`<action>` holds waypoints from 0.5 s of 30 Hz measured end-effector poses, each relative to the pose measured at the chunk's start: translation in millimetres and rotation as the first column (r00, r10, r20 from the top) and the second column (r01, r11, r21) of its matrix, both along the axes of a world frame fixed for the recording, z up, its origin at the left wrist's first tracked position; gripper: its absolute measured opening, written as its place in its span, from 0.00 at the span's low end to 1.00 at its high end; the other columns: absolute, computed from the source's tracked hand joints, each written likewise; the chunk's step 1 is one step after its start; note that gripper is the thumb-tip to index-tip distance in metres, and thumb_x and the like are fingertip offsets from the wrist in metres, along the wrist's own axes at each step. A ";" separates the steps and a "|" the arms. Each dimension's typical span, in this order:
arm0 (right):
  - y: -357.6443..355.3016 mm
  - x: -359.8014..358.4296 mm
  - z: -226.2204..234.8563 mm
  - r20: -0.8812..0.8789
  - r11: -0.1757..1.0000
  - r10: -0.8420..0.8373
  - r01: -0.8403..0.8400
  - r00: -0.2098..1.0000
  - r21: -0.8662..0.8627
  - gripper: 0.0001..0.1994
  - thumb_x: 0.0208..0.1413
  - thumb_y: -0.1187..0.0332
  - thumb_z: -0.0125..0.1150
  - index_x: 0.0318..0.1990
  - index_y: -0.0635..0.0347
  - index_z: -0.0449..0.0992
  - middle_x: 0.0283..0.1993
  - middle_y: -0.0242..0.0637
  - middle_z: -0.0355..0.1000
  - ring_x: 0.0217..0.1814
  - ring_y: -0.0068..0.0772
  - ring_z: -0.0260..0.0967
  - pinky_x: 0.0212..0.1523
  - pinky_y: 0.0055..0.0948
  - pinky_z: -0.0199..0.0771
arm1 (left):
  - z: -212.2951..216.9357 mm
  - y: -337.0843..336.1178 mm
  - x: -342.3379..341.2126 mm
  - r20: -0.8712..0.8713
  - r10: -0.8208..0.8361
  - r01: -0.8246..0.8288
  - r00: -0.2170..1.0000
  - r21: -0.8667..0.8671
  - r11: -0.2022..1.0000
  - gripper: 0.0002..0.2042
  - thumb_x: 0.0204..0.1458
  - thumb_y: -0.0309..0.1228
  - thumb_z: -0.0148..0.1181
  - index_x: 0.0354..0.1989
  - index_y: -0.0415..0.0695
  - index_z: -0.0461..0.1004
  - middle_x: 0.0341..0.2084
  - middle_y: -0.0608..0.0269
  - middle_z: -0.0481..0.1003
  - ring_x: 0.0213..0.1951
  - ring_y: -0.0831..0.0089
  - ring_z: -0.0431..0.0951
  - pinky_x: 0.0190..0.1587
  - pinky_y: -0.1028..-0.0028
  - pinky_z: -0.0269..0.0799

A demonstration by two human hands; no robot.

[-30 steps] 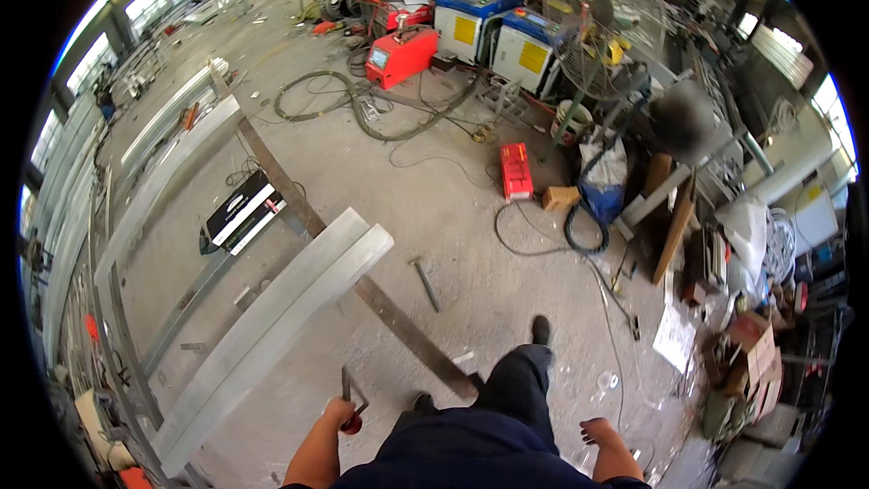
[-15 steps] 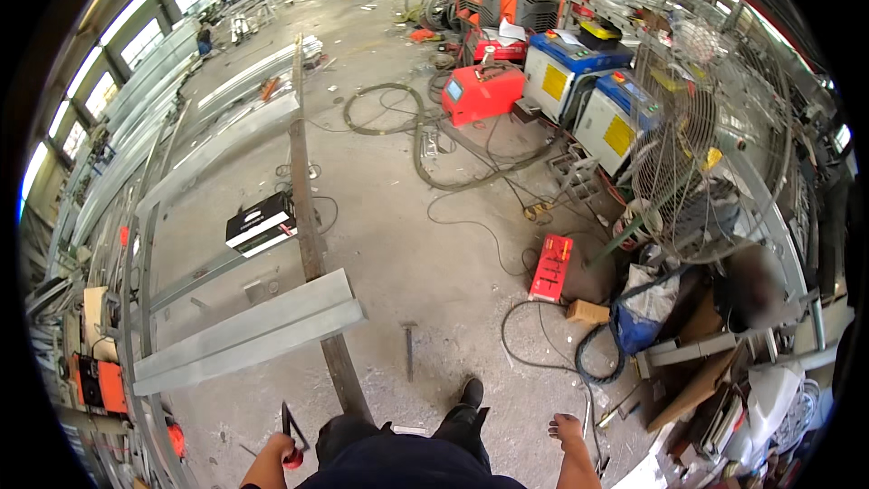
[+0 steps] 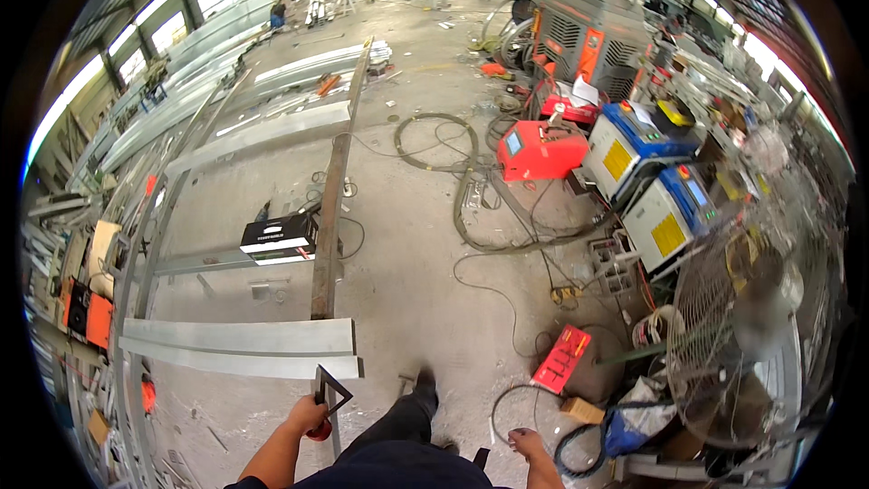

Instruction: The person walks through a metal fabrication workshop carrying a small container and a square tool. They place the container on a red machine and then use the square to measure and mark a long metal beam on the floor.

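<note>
My left hand (image 3: 308, 415) is closed around a black triangular frame (image 3: 339, 381), its corner pointing up and forward. A red rounded object (image 3: 319, 431) shows just under that palm; I cannot tell what it is. Just ahead of the frame, a pale grey metal channel (image 3: 240, 344) lies across the dark steel rail (image 3: 326, 263). Low on the right, my right hand (image 3: 523, 442) hangs with loosely bent fingers and nothing visible in it. A hammer-like tool (image 3: 405, 384) lies on the floor, partly covered by my shoe (image 3: 425, 386).
A black-and-white box (image 3: 281, 237) sits against the rail's left side. To the right are a red carton (image 3: 561, 358), a black hose coil (image 3: 579, 453) and a large wire-cage fan (image 3: 724, 344). Hoses (image 3: 462, 199) loop across the floor before the red machine (image 3: 541, 150).
I have stepped forward and the view has tilted up. My left hand has risen with the triangular frame and is nearer the metal channel. My right hand has swung inward.
</note>
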State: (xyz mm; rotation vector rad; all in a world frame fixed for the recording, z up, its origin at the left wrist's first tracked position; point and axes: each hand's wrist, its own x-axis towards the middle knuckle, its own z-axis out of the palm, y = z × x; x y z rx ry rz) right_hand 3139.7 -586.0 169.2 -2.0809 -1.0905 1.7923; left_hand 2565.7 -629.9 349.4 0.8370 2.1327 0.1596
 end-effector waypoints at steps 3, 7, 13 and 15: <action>91.0 -0.7 4.6 0.066 0.979 0.145 -0.153 0.987 0.135 0.17 0.55 0.60 0.60 0.45 0.66 0.77 0.34 0.40 0.77 0.29 0.30 0.75 0.28 0.29 0.76 | -55.8 54.5 -22.6 0.105 0.096 -0.096 0.990 -0.007 0.995 0.14 0.43 0.35 0.56 0.33 0.38 0.79 0.26 0.45 0.79 0.31 0.53 0.80 0.35 0.62 0.75; 189.1 15.5 40.6 0.049 0.981 -0.186 0.183 0.981 0.059 0.14 0.57 0.62 0.57 0.41 0.66 0.76 0.30 0.39 0.75 0.28 0.31 0.73 0.28 0.31 0.75 | -75.9 187.7 -31.4 0.027 -0.130 0.132 0.991 -0.097 0.987 0.16 0.46 0.37 0.55 0.37 0.38 0.78 0.32 0.42 0.79 0.37 0.49 0.80 0.42 0.59 0.74; 293.3 41.9 79.8 0.255 0.972 -0.146 0.187 0.956 -0.144 0.13 0.56 0.59 0.58 0.38 0.61 0.78 0.34 0.40 0.77 0.29 0.37 0.75 0.29 0.39 0.77 | -36.0 411.9 -52.2 0.075 -0.229 0.228 0.971 0.017 0.974 0.16 0.47 0.37 0.53 0.40 0.42 0.78 0.36 0.43 0.78 0.42 0.47 0.78 0.45 0.57 0.73; 347.6 30.5 84.8 0.212 0.941 -0.211 0.257 0.954 -0.221 0.12 0.57 0.62 0.56 0.40 0.62 0.78 0.35 0.41 0.78 0.29 0.38 0.75 0.28 0.40 0.78 | -24.5 476.8 -68.8 0.034 -0.215 0.215 0.976 -0.016 0.976 0.16 0.47 0.37 0.52 0.41 0.43 0.78 0.36 0.43 0.78 0.42 0.48 0.78 0.45 0.58 0.73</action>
